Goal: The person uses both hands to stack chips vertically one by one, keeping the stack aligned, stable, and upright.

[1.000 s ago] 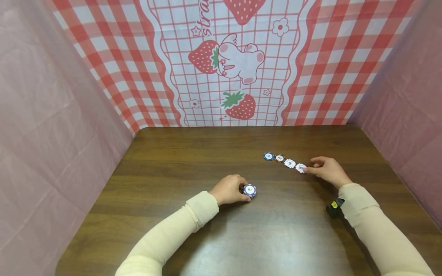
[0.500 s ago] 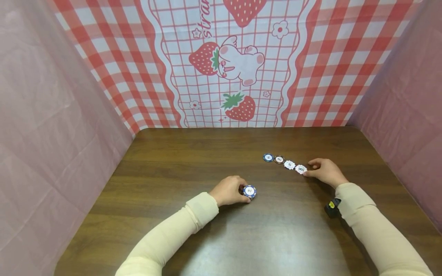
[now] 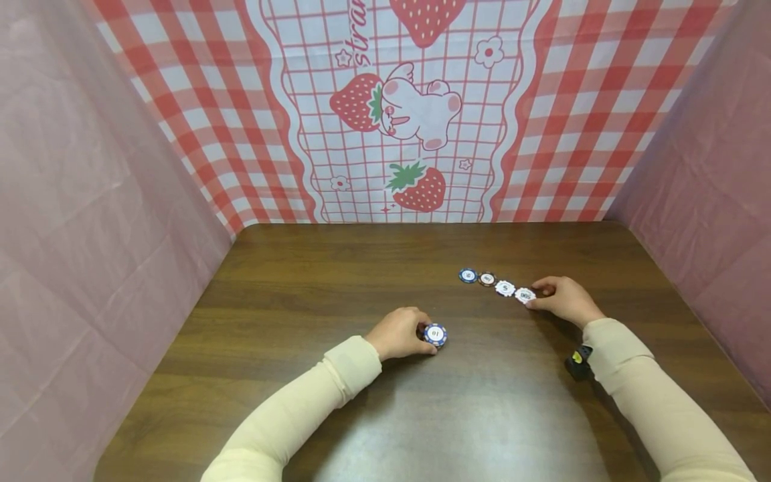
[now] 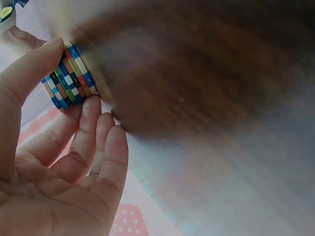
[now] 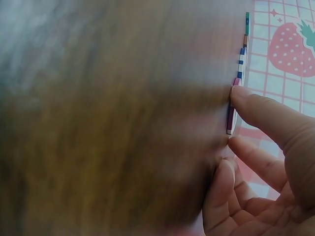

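My left hand (image 3: 400, 333) grips a stack of poker chips (image 3: 436, 335) on the table, a blue-and-white chip marked 10 on top. In the left wrist view the stack (image 4: 71, 77) shows several coloured edges between thumb and fingertips. Farther back and right, poker chips lie flat in a slanting row: a blue one (image 3: 468, 275), a dark-rimmed one (image 3: 487, 279), a white one marked 5 (image 3: 505, 288), and a white one marked 500 (image 3: 525, 295). My right hand (image 3: 566, 300) holds the 500 chip lightly at its edge, thumb and index finger on its rim.
A brown wooden table (image 3: 289, 288) lies under everything. Behind it hangs a red-and-white checked strawberry cloth (image 3: 415, 114). Pink cloth walls (image 3: 90, 234) stand on both sides. A black device (image 3: 579, 363) sits at the right wrist.
My right thumb has slid off the top of the 500 chip to its near edge, and the hand has shifted slightly left. The left hand and its stack stay in place.
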Demonstrator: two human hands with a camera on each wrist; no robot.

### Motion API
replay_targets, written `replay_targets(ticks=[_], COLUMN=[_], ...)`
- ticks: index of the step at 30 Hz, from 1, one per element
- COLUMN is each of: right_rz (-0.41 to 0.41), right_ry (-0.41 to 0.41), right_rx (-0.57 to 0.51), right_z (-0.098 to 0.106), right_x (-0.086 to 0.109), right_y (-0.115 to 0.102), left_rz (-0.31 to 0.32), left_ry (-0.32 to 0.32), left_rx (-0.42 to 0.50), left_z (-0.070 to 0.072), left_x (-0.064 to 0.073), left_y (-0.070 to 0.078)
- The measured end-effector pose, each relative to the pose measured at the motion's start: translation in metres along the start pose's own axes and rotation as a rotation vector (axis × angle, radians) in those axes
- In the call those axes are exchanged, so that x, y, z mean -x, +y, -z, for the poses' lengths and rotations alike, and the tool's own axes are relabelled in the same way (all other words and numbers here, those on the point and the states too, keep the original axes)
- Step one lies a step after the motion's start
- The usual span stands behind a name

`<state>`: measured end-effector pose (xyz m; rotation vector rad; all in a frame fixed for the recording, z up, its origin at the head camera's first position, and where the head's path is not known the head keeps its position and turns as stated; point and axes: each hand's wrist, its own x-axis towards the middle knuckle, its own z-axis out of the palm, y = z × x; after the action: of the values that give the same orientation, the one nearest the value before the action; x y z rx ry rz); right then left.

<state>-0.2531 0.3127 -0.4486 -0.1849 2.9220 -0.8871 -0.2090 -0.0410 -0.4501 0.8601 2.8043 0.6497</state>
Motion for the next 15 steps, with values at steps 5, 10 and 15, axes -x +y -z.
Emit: replay_targets(ticks=[5,10,15], right_rz=[-0.001,-0.009,0.003], right_ry=[-0.008,-0.019,-0.013], right_rx=[-0.006,-0.014,-0.007], right_z=[-0.0002,-0.0006,-0.0013], right_x=[0.0007,0.001,-0.0005], right_y=[-0.002,-0.0021,-0.0007], left_rz=[0.002,0.0,0.001], left_ry=[-0.002,-0.003,-0.005], left_rx=[-0.003,-0.005,-0.003], left_z=[0.0003,0.0013,0.0014], left_x=[0.0004,0.0005,0.0006], left_y=[0.0005,0.0011,0.0008])
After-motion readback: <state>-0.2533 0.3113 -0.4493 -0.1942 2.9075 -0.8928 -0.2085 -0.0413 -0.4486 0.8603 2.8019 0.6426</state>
